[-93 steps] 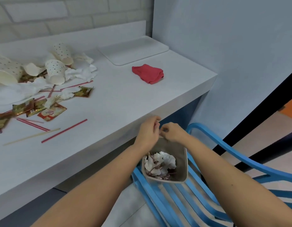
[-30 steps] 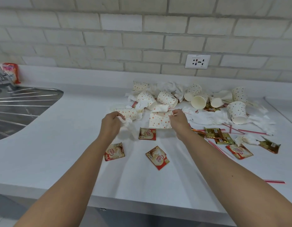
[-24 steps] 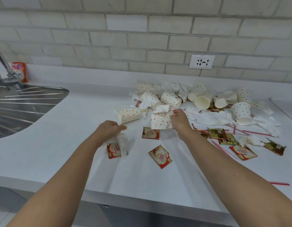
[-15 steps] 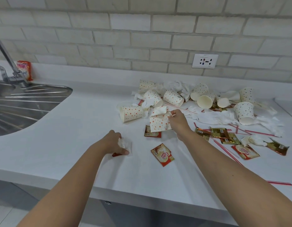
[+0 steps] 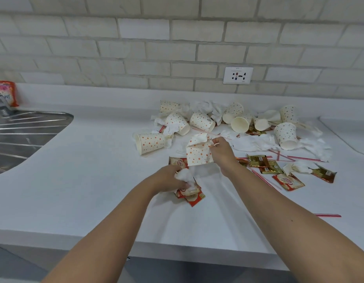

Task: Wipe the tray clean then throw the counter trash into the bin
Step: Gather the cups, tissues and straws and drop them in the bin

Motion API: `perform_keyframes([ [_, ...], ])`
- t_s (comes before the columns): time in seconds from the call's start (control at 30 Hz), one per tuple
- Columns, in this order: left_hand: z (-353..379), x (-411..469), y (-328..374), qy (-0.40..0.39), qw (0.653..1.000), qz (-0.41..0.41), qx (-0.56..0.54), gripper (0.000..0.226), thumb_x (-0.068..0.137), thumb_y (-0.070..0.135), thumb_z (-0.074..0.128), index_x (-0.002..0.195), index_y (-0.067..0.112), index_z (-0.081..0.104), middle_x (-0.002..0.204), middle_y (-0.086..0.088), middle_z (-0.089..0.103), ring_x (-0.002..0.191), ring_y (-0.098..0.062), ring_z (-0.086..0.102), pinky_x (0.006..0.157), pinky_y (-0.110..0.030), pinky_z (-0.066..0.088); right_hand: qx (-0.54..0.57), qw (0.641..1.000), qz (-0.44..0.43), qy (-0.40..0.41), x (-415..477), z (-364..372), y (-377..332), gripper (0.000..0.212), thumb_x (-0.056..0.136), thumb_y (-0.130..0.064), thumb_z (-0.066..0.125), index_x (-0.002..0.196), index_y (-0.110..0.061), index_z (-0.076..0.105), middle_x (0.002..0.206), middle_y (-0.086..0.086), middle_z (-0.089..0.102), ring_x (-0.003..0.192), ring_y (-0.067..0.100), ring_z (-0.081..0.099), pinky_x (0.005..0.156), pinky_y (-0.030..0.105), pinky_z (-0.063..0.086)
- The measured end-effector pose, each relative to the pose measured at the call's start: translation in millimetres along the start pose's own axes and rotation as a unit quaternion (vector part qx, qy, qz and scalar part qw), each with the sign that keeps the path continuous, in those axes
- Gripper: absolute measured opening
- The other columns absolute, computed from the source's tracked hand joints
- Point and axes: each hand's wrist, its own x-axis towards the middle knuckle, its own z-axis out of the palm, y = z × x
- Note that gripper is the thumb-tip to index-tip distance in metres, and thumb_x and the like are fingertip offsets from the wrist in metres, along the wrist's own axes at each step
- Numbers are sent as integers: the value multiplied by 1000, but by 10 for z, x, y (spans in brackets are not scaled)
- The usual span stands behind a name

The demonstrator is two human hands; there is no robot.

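Note:
My left hand [image 5: 168, 179] grips a crumpled white tissue [image 5: 185, 176] together with red coffee sachets [image 5: 190, 196] low on the white counter [image 5: 85, 170]. My right hand [image 5: 221, 152] pinches a flattened dotted paper cup [image 5: 197, 153] and holds it just above the counter. Behind them lies a heap of dotted paper cups [image 5: 201, 121], white tissues [image 5: 252, 142], gold and red sachets [image 5: 264, 164] and red striped straws [image 5: 303, 158]. The white tray's edge [image 5: 344, 131] shows at the far right. The bin is out of view.
A steel sink drainer [image 5: 23, 131] fills the left edge, with an orange packet [image 5: 6, 92] behind it. A wall socket [image 5: 237, 75] sits on the brick wall. One red straw [image 5: 328, 215] lies alone near the counter's front right.
My left hand slid right with the tissue and gathered two red sachets under it. My right hand kept its pinch on the flattened cup. Earlier both hands were over the bin on the chair.

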Motion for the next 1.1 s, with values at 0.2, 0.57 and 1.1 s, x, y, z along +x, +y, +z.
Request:
perform_keyframes([
  [0.2, 218, 137, 199, 0, 995, -58, 84, 54, 73, 41, 75, 109, 8, 51, 96, 1, 49, 90, -15, 47, 73, -23, 40, -5, 1000, 5, 28, -25, -216, 86, 12, 98, -10, 35, 103, -15, 45, 98, 5, 48, 71, 12, 42, 55, 24, 31],
  [0.57, 329, 160, 372, 33, 985, -81, 151, 76, 82, 35, 68, 142, 8, 31, 142, -8, 41, 128, -22, 43, 99, -26, 39, 17, 997, 8, 68, -201, -862, 326, 11, 98, -9, 36, 100, -16, 43, 84, 0, 46, 63, 8, 38, 51, 23, 29],
  [1.1, 1236, -224, 1623, 179, 970, 41, -161, 44, 87, 15, 57, 128, 6, 42, 118, -14, 53, 97, -27, 54, 75, -35, 49, 74, 987, -6, 142, -671, -2155, 966, 22, 97, -7, 37, 114, -11, 50, 117, 8, 55, 99, 19, 51, 83, 37, 47],
])
